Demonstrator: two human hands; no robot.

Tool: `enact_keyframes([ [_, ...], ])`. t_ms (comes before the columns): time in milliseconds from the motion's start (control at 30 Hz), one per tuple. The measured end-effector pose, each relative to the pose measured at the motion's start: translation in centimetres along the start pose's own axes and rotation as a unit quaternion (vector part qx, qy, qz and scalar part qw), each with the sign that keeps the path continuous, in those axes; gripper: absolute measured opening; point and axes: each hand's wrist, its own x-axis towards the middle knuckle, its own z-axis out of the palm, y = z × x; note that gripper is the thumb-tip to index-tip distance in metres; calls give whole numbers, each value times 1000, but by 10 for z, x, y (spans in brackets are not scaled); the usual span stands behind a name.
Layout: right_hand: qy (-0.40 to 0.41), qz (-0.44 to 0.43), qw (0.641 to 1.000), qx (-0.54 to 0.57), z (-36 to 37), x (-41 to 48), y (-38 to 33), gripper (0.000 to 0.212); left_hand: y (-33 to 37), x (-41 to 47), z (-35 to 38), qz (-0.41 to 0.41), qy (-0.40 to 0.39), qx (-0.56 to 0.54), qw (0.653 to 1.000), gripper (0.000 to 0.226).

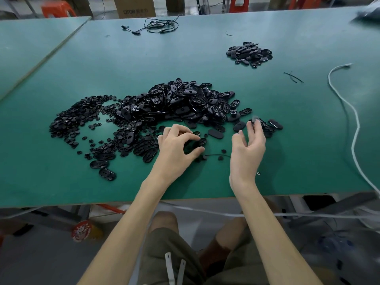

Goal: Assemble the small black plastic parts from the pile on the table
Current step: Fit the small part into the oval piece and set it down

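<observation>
**Desk:** Where do the parts lie?

**Photographer:** On a green table (102, 58). A main pile (181, 101) of small black oval shells sits at its middle, and a spread of flat round pieces (78, 118) touches the pile's left edge. A smaller pile (249, 54) stands well apart, toward the far right.

**Desk:** And the worker's hands?

**Photographer:** Both bare arms reach over the near edge. The left hand (176, 147) arches over the tabletop just below the main pile. Its thumb and fingers curl round a black oval part (191, 148) that rests on the surface. The right hand (248, 147) is raised beside it, palm turned inward, fingers fairly straight and blurred. A blurred dark part (256, 119) shows at its fingertips. Whether the fingers pinch it or it lies free, I cannot tell.

**Desk:** Anything else on the table?

**Photographer:** Loose shells and round pieces lie scattered round both hands. A coil of black cable (160, 25) lies near the far edge. A white cord (349, 112) snakes down the right side, and two black ties (293, 77) lie crossed between the smaller pile and the cord. A cardboard box (133, 7) and orange stools (57, 9) stand on the floor beyond.
</observation>
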Motion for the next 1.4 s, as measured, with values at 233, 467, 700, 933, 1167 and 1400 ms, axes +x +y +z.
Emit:
enact_keyframes([
  [233, -48, 11, 998, -25, 1, -4, -6, 81, -2, 0, 1, 4, 35, 5, 999, 11],
  [467, -92, -82, 984, -126, 2, -8, -9, 73, -5, 3, -5, -111, 125, -167, 972, 14],
  [700, -230, -157, 894, -350, 7, -13, -1, 21, -6, 3, -6, -123, 166, -210, 956, 13],
  [933, -237, -179, 853, -429, 12, -12, 4, 10, 2, -1, -7, -70, 98, -225, 967, 20],
  [1167, -197, -127, 936, -264, 9, -11, -4, 11, 4, 0, -9, -75, 61, -266, 959, 22],
  [1400, -202, -119, 953, -191, 6, -12, -9, 10, 3, 0, -8, -67, 37, -266, 961, 23],
])
